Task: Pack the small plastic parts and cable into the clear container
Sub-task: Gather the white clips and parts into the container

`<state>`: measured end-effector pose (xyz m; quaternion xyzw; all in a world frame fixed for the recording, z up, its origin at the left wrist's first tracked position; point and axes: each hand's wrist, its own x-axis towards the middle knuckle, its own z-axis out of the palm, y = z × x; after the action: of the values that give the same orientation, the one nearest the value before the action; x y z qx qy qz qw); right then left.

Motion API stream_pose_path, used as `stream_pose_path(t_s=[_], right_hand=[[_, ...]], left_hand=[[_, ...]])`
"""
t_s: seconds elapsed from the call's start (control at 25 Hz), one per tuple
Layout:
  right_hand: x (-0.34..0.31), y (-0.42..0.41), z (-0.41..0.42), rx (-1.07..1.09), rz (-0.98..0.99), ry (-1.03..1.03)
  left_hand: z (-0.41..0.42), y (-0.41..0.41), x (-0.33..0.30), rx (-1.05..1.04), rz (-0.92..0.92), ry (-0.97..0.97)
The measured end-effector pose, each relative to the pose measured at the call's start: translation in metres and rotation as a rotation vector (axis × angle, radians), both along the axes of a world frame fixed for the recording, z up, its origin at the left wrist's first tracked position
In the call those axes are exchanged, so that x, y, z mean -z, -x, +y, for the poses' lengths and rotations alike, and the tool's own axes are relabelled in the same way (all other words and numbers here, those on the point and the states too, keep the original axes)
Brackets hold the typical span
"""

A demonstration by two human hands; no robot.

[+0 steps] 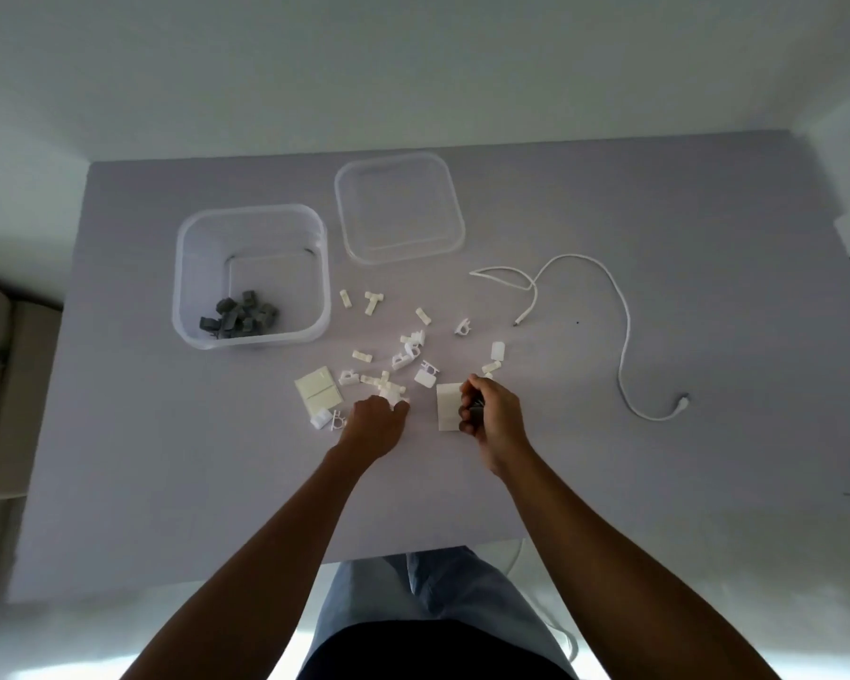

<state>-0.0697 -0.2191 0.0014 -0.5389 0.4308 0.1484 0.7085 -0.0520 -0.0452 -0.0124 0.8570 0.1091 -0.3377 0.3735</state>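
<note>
The container (250, 277) stands open at the back left of the counter (168, 483), with a heap of grey parts (239, 319) already in its near corner; its lid (398, 208) lies just beside it to the right. White parts (408, 353) are scattered between the container and the hands, and the cable (609, 306) trails loose well to the right, not yet packed.

The left hand (376, 422) is curled, fingertips down among the nearest white clips, seemingly pinching one (the piece itself is hidden). The right hand (487, 409) is closed around a few dark grey parts, beside a white card (447, 407).

The risk, as I judge it: the right hand's handful is loose, so a piece could slip on the way across to the container. The light clips could also scatter if brushed, and the cable could snag them when gathered.
</note>
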Motion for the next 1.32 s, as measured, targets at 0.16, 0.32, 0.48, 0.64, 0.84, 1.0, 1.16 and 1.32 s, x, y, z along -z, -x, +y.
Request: stream_pose_path(t_s=[0.16, 0.32, 0.48, 0.64, 0.84, 1.0, 1.16, 1.32], right_hand=[[-0.019, -0.037, 0.037, -0.076, -0.006, -0.049], [-0.039, -0.085, 0.088, -0.178, -0.03, -0.092], [-0.048, -0.139, 0.149, -0.321, -0.086, -0.093], [-0.039, -0.186, 0.206, -0.44, -0.044, -0.027], [-0.009, -0.214, 0.243, -0.586, 0.046, 0.138], [0.002, -0.229, 0.26, -0.762, 0.044, 0.319], [0.002, -0.232, 0.269, -0.878, -0.052, 0.395], [0.002, -0.227, 0.276, -0.92, -0.114, 0.372]], left_hand=[[0.04, -0.032, -0.031, -0.357, 0.121, 0.196], [0.102, -0.073, -0.06, -0.426, -0.043, 0.279], [0.165, -0.125, -0.059, -0.218, -0.371, -0.123], [0.202, -0.166, -0.05, -0.05, -0.374, -0.243], [0.208, -0.185, -0.034, 0.279, -0.323, -0.369], [0.213, -0.189, -0.025, 0.422, -0.304, -0.397], [0.219, -0.188, -0.024, 0.494, -0.289, -0.387], [0.228, -0.187, -0.025, 0.474, -0.285, -0.376]])
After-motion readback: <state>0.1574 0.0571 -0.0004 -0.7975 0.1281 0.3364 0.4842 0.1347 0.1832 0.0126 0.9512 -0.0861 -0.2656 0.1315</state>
